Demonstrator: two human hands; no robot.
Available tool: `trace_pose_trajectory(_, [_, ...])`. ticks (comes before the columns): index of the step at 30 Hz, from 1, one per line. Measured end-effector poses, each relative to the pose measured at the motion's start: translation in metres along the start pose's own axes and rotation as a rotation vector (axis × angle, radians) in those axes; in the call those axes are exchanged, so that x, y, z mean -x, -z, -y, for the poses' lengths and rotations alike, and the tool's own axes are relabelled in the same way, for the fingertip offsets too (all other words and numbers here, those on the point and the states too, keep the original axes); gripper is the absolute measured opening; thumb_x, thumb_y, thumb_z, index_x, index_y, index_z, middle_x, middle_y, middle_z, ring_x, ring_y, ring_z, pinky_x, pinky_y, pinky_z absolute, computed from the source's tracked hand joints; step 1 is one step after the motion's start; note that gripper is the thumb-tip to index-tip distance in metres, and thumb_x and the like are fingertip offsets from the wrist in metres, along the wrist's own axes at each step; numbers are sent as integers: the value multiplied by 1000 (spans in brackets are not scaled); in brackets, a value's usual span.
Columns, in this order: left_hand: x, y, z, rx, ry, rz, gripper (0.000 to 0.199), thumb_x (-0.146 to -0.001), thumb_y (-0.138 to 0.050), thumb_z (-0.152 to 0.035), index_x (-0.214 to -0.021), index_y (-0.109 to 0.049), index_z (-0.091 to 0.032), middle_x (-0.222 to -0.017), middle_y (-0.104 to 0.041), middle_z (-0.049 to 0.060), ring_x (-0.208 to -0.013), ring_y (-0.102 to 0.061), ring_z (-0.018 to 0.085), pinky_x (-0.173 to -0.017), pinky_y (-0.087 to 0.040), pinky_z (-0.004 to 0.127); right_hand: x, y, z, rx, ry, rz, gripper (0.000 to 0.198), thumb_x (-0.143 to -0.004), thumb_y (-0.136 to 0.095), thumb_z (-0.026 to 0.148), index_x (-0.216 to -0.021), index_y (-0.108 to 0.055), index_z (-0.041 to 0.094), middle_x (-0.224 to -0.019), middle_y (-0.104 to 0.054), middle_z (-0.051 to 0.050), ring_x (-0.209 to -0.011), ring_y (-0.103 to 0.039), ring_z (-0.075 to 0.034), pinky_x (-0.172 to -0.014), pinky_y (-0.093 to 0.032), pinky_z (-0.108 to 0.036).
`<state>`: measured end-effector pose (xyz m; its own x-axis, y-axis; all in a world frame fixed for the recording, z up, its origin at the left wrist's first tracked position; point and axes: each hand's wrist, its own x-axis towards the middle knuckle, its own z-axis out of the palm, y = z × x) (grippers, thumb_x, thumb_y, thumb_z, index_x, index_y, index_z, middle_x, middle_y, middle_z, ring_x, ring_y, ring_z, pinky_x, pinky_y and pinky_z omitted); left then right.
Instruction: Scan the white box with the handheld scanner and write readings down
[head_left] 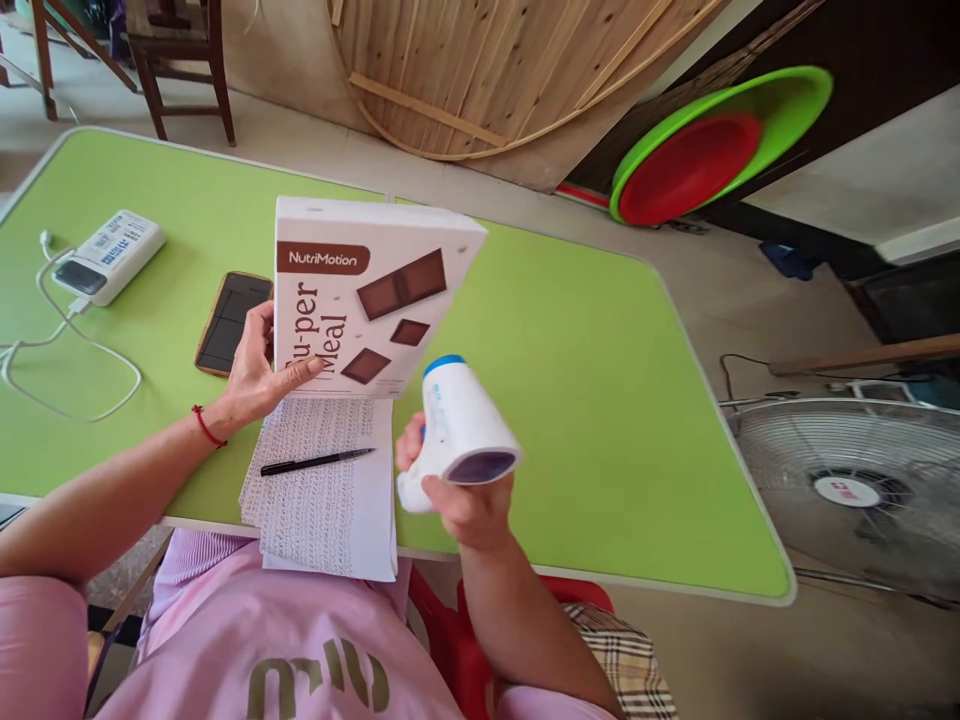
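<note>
My left hand (pixel 266 365) grips the lower left edge of a white NutriMotion box (pixel 379 310), its thumb across the printed front. The box is held upright above the table and shows pictures of brown chocolate bars. My right hand (pixel 469 505) is wrapped round the handle of a white and blue infrared thermometer (pixel 465 420). Its blue end points toward the box and its dark screen faces me. Beneath the box lie handwritten paper sheets (pixel 337 530), with a black pen (pixel 316 462) across them. A smartphone (pixel 234 322) lies just behind my left hand.
A white power bank (pixel 120 250) with a white cable (pixel 139 380) sits on the left of the green table (pixel 600 400). A standing fan (pixel 847 490) is close to the table's right edge. Green and red basins (pixel 690 170) lean beyond the far side, near a round wooden board (pixel 480 70).
</note>
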<state>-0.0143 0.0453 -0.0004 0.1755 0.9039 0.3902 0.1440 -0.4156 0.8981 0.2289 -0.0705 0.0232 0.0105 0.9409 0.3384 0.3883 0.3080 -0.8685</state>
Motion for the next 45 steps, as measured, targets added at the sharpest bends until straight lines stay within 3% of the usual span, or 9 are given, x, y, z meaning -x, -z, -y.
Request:
trace_pose_trajectory(5, [8, 0, 1, 2, 146, 94, 72, -79, -80, -66, -122, -45, -20, -118, -68, 14, -107, -71, 31, -82, -65, 45, 21, -33, 19, -464, -365, 61, 23, -77, -68, 42, -86, -58, 23, -65, -57, 2, -53, -51, -14, -48, -47, -31])
trace_pose_trajectory(10, [6, 6, 8, -6, 155, 146, 71, -82, -79, -63, -125, -44, -18, -119, -69, 17, -106, -72, 32, -80, -65, 45, 22, -51, 16, -471, -533, -40, 24, -68, -75, 36, -80, -59, 23, -65, -55, 4, -56, -50, -13, -55, -47, -31])
trace_pose_trajectory(15, [3, 9, 7, 4, 94, 184, 68, -84, -79, -60, -125, -44, -19, -119, -70, 15, -105, -73, 30, -80, -65, 42, 13, -62, 17, -507, -573, -47, 26, -66, -77, 39, -78, -60, 23, -66, -56, 4, -57, -49, -12, -55, -47, -31])
trace_pose_trajectory(20, [1, 8, 1, 17, 112, 205, 69, -82, -79, -62, -127, -50, -17, -123, -69, 17, -109, -71, 32, -83, -65, 44, 14, -67, 11, -526, -589, -47, 26, -68, -73, 41, -78, -58, 23, -65, -55, 4, -57, -50, -13, -55, -45, -31])
trace_pose_trajectory(29, [-2, 8, -5, 69, 123, 246, 61, -84, -79, -56, -127, -57, -18, -118, -73, 13, -99, -73, 29, -80, -66, 42, 12, -65, 12, -550, -639, -39, 24, -65, -74, 40, -72, -59, 22, -60, -53, 4, -54, -49, -13, -55, -43, -31])
trace_pose_trajectory(45, [-3, 6, -14, 123, 253, 247, 69, -78, -81, -60, -126, -55, -18, -121, -70, 13, -107, -68, 32, -90, -59, 47, 10, -66, 17, -611, -702, -37, 25, -62, -76, 39, -67, -59, 22, -59, -54, 4, -55, -49, -13, -54, -41, -30])
